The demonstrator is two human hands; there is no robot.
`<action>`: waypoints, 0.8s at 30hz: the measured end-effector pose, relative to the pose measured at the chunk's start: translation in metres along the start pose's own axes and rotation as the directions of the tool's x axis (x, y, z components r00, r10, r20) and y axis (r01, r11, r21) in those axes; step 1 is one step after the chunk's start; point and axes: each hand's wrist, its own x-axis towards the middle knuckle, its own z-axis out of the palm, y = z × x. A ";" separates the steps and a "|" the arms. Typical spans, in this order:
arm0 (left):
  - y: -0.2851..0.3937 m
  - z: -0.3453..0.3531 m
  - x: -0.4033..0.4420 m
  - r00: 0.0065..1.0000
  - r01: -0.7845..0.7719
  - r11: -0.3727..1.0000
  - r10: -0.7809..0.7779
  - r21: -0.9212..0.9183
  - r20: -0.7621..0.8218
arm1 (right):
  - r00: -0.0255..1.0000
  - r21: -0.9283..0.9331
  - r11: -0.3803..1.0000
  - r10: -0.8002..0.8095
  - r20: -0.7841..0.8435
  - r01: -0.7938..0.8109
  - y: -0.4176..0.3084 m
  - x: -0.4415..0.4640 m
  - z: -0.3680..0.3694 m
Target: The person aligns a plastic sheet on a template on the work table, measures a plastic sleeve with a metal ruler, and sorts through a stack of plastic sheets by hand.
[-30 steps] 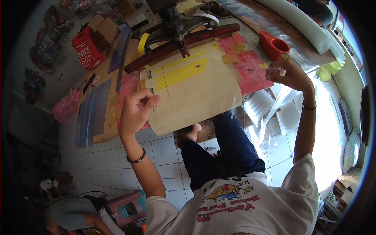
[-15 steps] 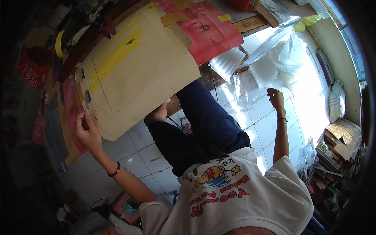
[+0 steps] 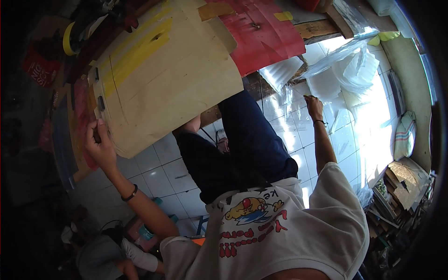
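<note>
Head view. Red bag [image 3: 39,67], upper left: pale capitals, "NICE" legible on the top line, the line below too blurred to read. Its contents cannot be made out. Wearer's pale T-shirt [image 3: 291,235], lower centre: "ke" in dark letters beside a cartoon figure; red lettering below it, seen turned and partly folded away, ending in a row of exclamation marks.

Red container [image 3: 308,3], cut by the top edge right of centre; inside out of sight. Striped sack [image 3: 405,135] against the wall, far right; contents hidden. Pink case [image 3: 142,235], lower left, partly behind the left arm, with something teal on it.

Tan sheet [image 3: 186,70] spreads over the upper left and centre, yellow strips [image 3: 144,51] across its upper part, two small dark pieces along its left edge. Red sheet [image 3: 266,39] adjoins it on the right, brown and yellow patches on it.

Hands well apart. Left hand [image 3: 100,144] at the tan sheet's left edge, thumb and forefinger drawn close together; cannot tell whether they grip anything. Right hand [image 3: 314,108], right of centre, fingers curled, over white floor tiles [image 3: 172,179] and near clear plastic [image 3: 343,120]; cannot tell whether it holds any.

Wood scraps [image 3: 401,186], lower right. Another person [image 3: 100,256] bends low, lower left.
</note>
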 end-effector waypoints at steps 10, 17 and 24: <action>0.005 0.003 -0.001 0.999 0.035 0.998 -0.036 -0.050 -0.006 | 0.681 -0.135 0.988 0.146 0.718 -0.070 -0.033 -0.140 0.119; -0.005 0.002 -0.002 1.000 -0.004 0.999 0.004 -0.048 -0.007 | 0.515 0.179 0.957 -0.038 0.856 -0.227 -0.101 -0.199 0.124; 0.004 0.001 -0.014 0.905 -0.274 0.933 0.332 0.235 -0.265 | 0.730 0.708 0.515 -0.209 0.651 -0.483 -0.087 -0.140 0.119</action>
